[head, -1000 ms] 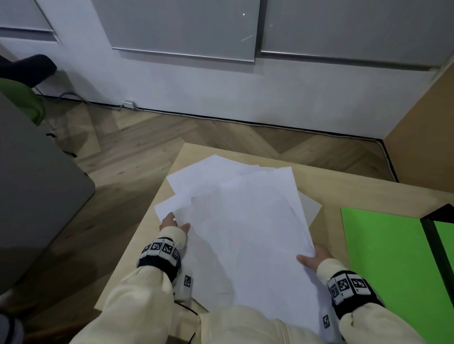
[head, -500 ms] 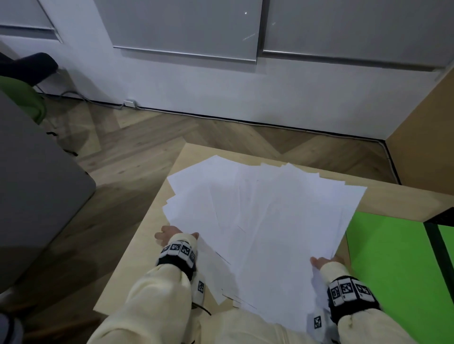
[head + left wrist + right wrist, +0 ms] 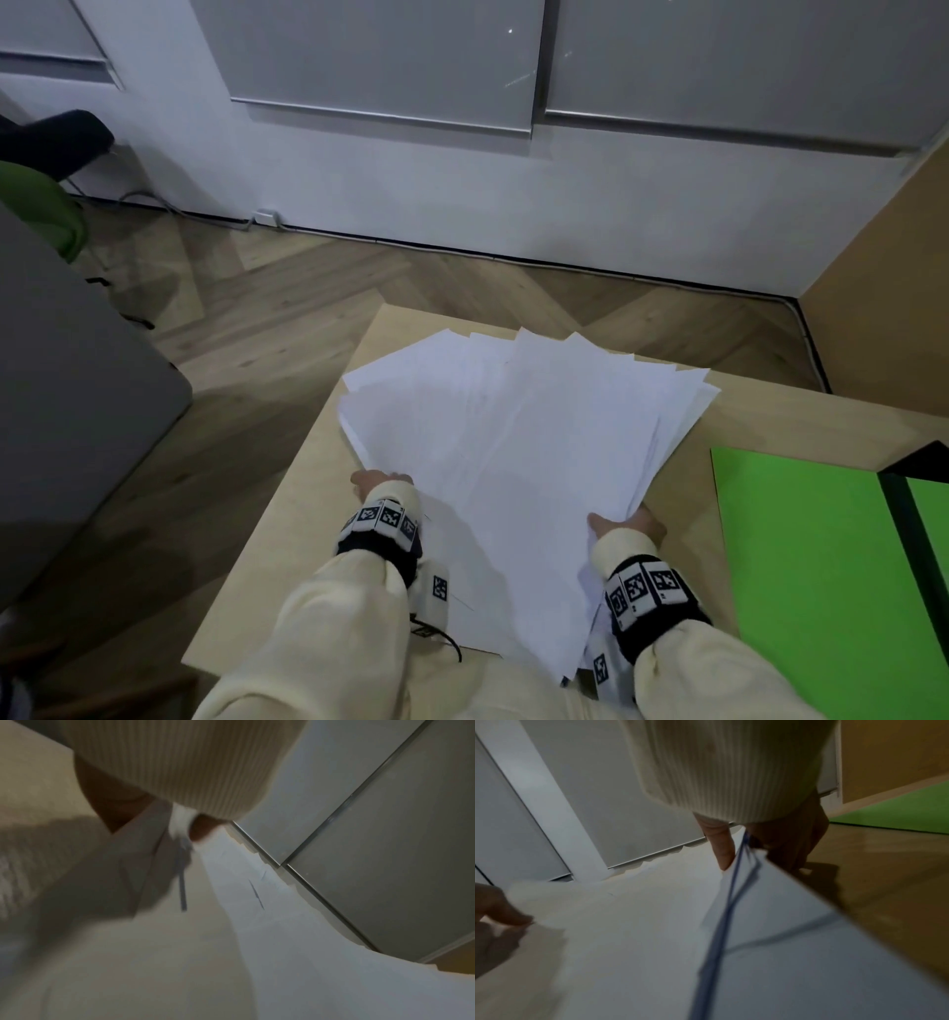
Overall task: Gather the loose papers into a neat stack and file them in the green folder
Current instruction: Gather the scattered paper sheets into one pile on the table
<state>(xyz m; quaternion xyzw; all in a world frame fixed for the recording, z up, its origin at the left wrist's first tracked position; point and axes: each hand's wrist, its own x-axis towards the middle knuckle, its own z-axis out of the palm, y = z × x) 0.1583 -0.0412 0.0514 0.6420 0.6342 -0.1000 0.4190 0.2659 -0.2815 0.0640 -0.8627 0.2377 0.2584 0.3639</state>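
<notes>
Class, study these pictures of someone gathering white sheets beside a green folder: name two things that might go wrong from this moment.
1. The white paper sheets are fanned out, corners misaligned, held only at their near edges by the left hand and right hand; loose sheets may slip out.
2. The sheets reach the pale wooden table's far edge, so some may slide off.
The flat green folder lies apart, to the right.

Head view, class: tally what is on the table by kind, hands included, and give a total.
Bundle of white papers: 1 (sheets overlap too much to count)
Green folder: 1
Hands: 2, the left hand and the right hand, both gripping the bundle
Total: 4
</notes>
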